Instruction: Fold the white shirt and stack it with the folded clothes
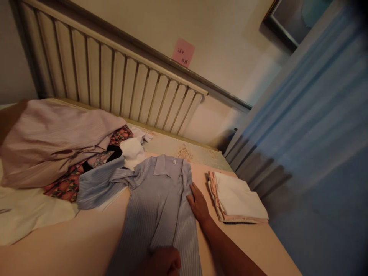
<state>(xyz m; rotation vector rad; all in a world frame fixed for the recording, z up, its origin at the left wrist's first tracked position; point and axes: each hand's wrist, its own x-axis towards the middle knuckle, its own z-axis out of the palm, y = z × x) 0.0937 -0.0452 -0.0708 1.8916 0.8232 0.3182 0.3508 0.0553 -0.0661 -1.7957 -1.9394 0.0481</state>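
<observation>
A light blue ribbed shirt (pixel 165 199) with a collar lies spread on the bed, its collar towards the headboard. One sleeve reaches out to the left; the other is folded down over the front. My right hand (pixel 199 204) rests at the shirt's right shoulder edge, fingers stretched out and touching the fabric. At the bottom of the view my left hand (pixel 165 261) is dark and partly cut off. Its fingers are curled at the cuff of the folded sleeve and appear closed on the shirt.
A neat stack of folded clothes (pixel 240 197), white on top, sits to the right. On the left lie a heaped pinkish garment (pixel 63 130), a red floral cloth (pixel 64 184) and pale fabric (pixel 34 214). A slatted headboard (pixel 115 73) stands behind; a blue curtain (pixel 310 134) hangs on the right.
</observation>
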